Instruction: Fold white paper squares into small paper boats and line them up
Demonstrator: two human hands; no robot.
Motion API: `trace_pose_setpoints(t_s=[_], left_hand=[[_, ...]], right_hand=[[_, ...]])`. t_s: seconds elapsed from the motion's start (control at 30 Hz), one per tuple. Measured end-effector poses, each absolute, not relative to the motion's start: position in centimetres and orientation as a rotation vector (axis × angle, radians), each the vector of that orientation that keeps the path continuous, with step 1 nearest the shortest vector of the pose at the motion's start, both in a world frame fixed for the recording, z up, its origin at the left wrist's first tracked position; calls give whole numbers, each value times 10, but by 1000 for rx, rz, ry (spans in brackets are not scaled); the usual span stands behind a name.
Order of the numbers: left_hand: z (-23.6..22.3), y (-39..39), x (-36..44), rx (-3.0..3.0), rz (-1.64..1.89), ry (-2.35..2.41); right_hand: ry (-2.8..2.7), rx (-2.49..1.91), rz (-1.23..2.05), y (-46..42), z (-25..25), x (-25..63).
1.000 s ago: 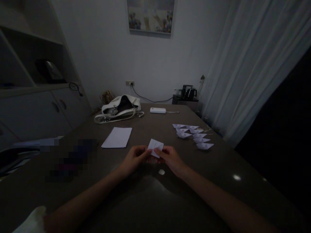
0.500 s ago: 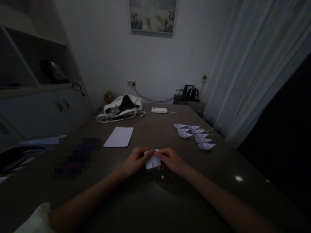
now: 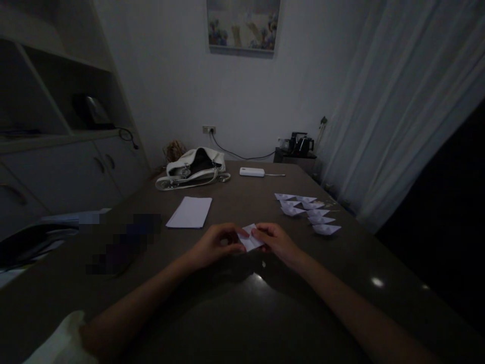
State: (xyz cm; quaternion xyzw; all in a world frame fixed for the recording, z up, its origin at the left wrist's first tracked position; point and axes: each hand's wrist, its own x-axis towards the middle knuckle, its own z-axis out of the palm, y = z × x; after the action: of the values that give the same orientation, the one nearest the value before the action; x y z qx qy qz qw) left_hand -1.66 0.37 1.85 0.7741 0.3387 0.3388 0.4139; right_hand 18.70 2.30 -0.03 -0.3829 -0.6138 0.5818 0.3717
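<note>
A small folded piece of white paper [image 3: 251, 243] is held up over the table in front of me, one corner pointing away. My right hand [image 3: 276, 239] pinches its right side, thumb on top and fingers beneath. At the left corner, my left hand [image 3: 220, 243] has its index fingertip on the paper and its thumb at the near edge, with a gap showing between thumb and fingers. Several folded white paper boats [image 3: 326, 229] stand grouped beyond my right hand. A stack of white paper sheets [image 3: 190, 212] lies flat beyond my left hand.
A white handbag [image 3: 197, 167] sits at the table's far left, with a white power bank [image 3: 252, 172] and short cable to its right. A pixelated patch covers something on the left. Black kettles [image 3: 301, 144] stand on a small cabinet behind the table, near a curtain [image 3: 364, 126].
The folded paper has been turned and tilted between my hands. My left thumb has come off its top face to the near edge. The view has shifted slightly left.
</note>
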Motion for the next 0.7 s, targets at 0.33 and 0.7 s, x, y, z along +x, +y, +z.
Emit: trace_pose_setpoints(t_s=[0.33, 0.7], left_hand=[[9, 11, -15, 1606, 1089, 858], [10, 11, -12, 1459, 1228, 823]], right_hand=[[-1612, -684, 1389, 21, 3, 186], [-1569, -758, 1246, 18, 3, 182]])
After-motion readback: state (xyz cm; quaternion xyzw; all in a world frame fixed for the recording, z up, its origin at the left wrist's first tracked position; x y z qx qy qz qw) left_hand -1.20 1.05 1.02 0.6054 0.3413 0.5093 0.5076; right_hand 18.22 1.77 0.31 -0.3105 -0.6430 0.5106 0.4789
